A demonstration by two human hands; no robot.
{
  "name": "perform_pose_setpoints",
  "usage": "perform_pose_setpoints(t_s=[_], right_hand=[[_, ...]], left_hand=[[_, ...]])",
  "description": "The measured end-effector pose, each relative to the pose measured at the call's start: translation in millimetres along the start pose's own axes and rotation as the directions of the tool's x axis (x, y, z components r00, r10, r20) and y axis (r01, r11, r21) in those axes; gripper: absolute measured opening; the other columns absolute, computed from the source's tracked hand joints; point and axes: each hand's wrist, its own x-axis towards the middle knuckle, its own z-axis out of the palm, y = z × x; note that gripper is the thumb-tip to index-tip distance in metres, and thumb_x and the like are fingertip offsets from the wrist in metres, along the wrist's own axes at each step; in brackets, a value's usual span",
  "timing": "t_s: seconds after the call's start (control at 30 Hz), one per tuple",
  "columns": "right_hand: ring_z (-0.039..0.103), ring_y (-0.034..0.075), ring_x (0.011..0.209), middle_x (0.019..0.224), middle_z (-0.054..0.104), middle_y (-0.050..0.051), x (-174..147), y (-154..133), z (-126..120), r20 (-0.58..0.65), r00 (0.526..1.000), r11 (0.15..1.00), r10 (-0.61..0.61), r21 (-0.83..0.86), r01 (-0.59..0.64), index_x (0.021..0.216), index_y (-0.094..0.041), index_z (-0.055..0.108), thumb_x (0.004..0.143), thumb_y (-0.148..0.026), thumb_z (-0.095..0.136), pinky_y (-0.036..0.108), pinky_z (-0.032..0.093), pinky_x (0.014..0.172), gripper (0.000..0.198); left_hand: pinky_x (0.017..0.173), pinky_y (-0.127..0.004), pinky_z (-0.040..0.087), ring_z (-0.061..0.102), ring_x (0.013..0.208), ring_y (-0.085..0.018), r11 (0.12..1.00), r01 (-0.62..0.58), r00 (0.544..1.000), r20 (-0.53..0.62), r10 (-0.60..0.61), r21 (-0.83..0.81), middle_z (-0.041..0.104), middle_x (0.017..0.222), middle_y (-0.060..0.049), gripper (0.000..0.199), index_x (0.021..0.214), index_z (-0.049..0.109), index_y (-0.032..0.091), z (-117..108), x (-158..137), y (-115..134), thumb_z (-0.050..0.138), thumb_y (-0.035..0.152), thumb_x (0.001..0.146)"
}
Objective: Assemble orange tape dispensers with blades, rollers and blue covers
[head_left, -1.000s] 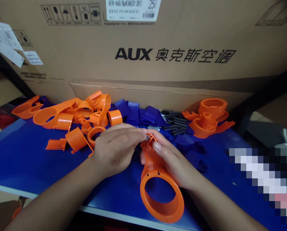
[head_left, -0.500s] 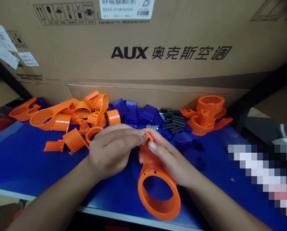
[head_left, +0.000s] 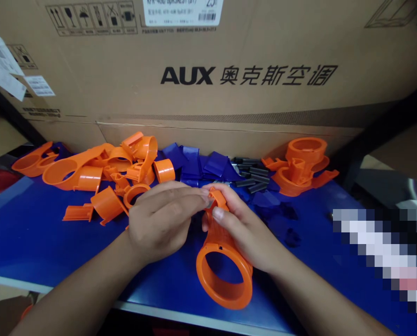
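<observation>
My right hand is wrapped round the narrow upper end of an orange plastic part, whose wide ring hangs down toward me. The thumb lies along the near side of that end. My left hand is closed, with thumb and fingers pinching a small grey, flat piece against the top of the orange part. Most of the grey piece is hidden by my fingertips, so its exact kind does not show.
Behind stands a large cardboard box. Orange plastic parts lie at left on the blue table; more orange parts are stacked at right. Blue plastic pieces and short black tubes lie between.
The orange part has turned slightly in my right hand, its ring end shifting left and a little up. My left hand keeps its pinch at the top.
</observation>
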Motion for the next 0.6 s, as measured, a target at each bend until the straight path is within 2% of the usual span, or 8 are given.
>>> perform_pose_setpoints(t_s=[0.4,0.6], right_hand=[[0.067,0.020,0.082,0.095,0.065,0.001,-1.5,-6.4,0.6,-0.003,1.000,0.999,0.016,-0.033,-0.016,0.137,-0.028,0.049,0.099,-0.063,0.065,0.036,0.054,0.075,0.055],[0.067,0.020,0.082,0.096,0.066,0.001,-1.9,-3.6,1.3,-0.014,1.000,0.999,0.002,-0.049,-0.003,0.141,-0.028,0.048,0.099,-0.063,0.065,0.036,0.054,0.076,0.057]], left_hand=[[0.090,-0.033,0.069,0.083,0.099,-0.019,0.998,-0.055,0.998,-0.005,0.055,-0.009,0.084,0.103,-0.006,0.024,0.110,0.073,0.017,-0.3,0.0,-5.1,0.068,-0.001,0.095],[0.091,-0.031,0.069,0.082,0.097,-0.017,0.999,-0.031,0.999,0.019,0.030,0.027,0.085,0.104,-0.005,0.025,0.111,0.072,0.019,-1.6,-0.4,-3.6,0.068,0.000,0.095]])
